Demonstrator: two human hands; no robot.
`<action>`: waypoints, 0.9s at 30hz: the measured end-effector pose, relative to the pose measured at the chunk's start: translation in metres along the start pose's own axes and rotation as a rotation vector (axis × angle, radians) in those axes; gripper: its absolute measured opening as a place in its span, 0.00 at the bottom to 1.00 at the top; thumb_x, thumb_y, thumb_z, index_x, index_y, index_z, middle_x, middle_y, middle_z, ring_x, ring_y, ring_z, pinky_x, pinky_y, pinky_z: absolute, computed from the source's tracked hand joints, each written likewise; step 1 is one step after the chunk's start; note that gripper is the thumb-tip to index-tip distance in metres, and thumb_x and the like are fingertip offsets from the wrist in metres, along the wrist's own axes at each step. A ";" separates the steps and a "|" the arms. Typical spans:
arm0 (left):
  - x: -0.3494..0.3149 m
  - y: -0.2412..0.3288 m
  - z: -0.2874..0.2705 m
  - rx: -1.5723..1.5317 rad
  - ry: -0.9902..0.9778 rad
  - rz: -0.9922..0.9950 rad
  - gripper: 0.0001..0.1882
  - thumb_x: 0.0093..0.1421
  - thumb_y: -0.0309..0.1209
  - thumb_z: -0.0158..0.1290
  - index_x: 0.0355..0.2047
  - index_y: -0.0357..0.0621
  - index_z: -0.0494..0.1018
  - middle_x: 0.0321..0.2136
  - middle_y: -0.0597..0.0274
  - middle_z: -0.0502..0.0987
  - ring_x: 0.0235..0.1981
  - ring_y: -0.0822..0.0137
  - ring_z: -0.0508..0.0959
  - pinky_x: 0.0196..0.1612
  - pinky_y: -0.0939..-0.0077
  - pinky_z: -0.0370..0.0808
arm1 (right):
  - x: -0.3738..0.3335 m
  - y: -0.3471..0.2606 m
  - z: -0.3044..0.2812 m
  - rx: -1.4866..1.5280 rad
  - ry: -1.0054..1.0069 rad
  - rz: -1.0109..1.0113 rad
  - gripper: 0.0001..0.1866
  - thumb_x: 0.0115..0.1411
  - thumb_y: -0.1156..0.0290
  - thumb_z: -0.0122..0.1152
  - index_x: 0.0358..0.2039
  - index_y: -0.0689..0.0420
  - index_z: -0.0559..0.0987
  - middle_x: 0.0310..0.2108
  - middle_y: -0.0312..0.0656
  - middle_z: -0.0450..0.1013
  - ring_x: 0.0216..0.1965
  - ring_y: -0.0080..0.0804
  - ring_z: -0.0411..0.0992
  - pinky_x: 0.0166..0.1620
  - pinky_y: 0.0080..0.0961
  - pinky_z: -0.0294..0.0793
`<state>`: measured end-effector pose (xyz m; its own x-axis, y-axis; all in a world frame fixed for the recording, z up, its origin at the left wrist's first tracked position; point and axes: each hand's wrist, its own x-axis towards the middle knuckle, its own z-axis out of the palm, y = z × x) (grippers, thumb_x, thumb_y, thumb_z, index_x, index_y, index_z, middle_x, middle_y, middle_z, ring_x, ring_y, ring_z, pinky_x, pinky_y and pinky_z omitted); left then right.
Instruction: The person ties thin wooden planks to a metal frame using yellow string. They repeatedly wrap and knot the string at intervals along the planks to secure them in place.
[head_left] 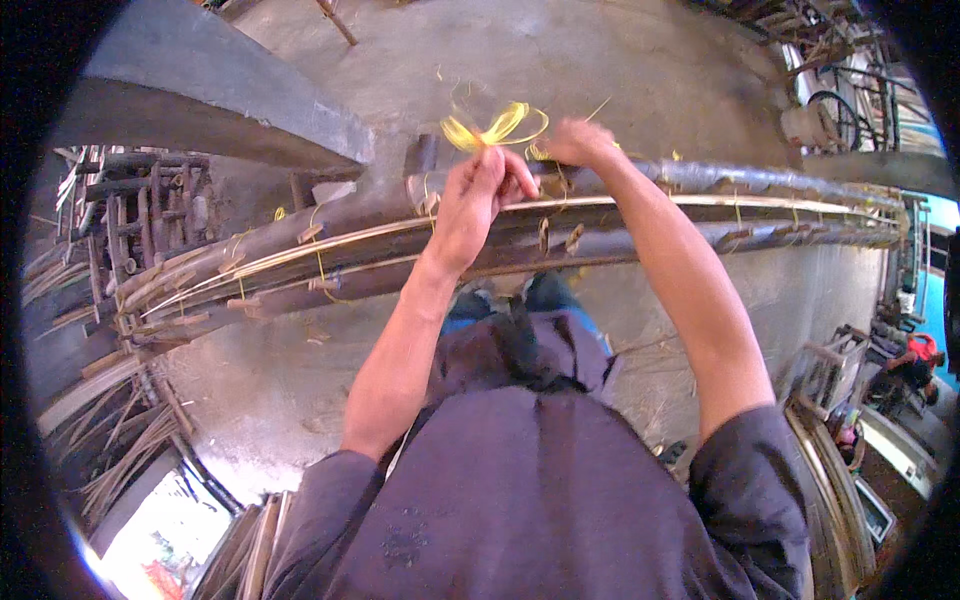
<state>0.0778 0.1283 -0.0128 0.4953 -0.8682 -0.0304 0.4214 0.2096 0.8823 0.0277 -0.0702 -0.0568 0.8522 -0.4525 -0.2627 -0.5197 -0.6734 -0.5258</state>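
Note:
My left hand point(474, 200) is closed, its thumb and fingers pinching a looped bundle of yellow string point(512, 124) that fans out above the fingertips. To its right, my right hand point(582, 144) is closed over the far dark pole point(690, 174). A thin pale end pokes out past its knuckles, and yellow strands show beside its fingers; what it grips is hidden. Long pale strips point(390, 233) run lengthwise between the far pole and the near dark pole point(480, 258). Short wooden pegs and yellow ties sit along both poles.
A thick grey concrete beam point(240, 90) juts in from the upper left. Stacked dark wooden frames point(150, 205) and loose sticks point(120, 450) lie at the left. A bicycle wheel point(835, 118) shows at upper right. A person in red point(922, 350) is at far right.

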 end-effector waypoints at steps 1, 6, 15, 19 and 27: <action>-0.006 0.002 0.006 -0.032 -0.005 -0.015 0.23 0.69 0.47 0.37 0.24 0.43 0.68 0.22 0.70 0.67 0.25 0.80 0.62 0.44 0.75 0.71 | 0.003 0.027 0.031 -0.011 0.046 0.114 0.14 0.62 0.62 0.49 0.34 0.60 0.77 0.24 0.38 0.71 0.29 0.31 0.69 0.35 0.30 0.70; 0.005 0.015 0.005 0.014 0.067 0.024 0.21 0.69 0.43 0.38 0.21 0.46 0.62 0.20 0.72 0.60 0.24 0.78 0.62 0.47 0.68 0.73 | -0.080 -0.030 -0.007 0.939 0.040 -0.177 0.12 0.61 0.66 0.47 0.24 0.58 0.72 0.21 0.35 0.70 0.26 0.26 0.69 0.30 0.26 0.68; 0.158 -0.090 -0.039 1.332 0.021 -0.278 0.22 0.59 0.48 0.43 0.23 0.43 0.75 0.24 0.56 0.78 0.27 0.58 0.77 0.34 0.63 0.72 | -0.188 -0.016 0.110 0.092 -0.040 -0.508 0.06 0.50 0.69 0.54 0.19 0.56 0.73 0.20 0.41 0.71 0.24 0.39 0.74 0.28 0.36 0.73; 0.155 -0.094 -0.041 1.193 -0.191 -0.410 0.29 0.63 0.54 0.40 0.36 0.38 0.74 0.32 0.55 0.78 0.36 0.54 0.75 0.46 0.64 0.71 | -0.180 -0.010 0.100 0.159 -0.084 -0.533 0.12 0.44 0.75 0.58 0.33 0.57 0.74 0.33 0.45 0.71 0.36 0.44 0.72 0.41 0.38 0.73; 0.069 0.044 -0.138 1.337 -0.223 -0.080 0.22 0.63 0.47 0.45 0.47 0.43 0.73 0.44 0.52 0.77 0.47 0.55 0.76 0.50 0.64 0.70 | -0.183 -0.100 0.201 1.367 -0.362 0.399 0.24 0.60 0.70 0.54 0.57 0.57 0.65 0.33 0.41 0.74 0.38 0.31 0.73 0.45 0.28 0.72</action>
<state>0.2351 0.1396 -0.0413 0.3179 -0.9379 -0.1388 -0.6736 -0.3265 0.6630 -0.0643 0.1976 -0.1183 0.7448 -0.1650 -0.6466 -0.4341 0.6161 -0.6573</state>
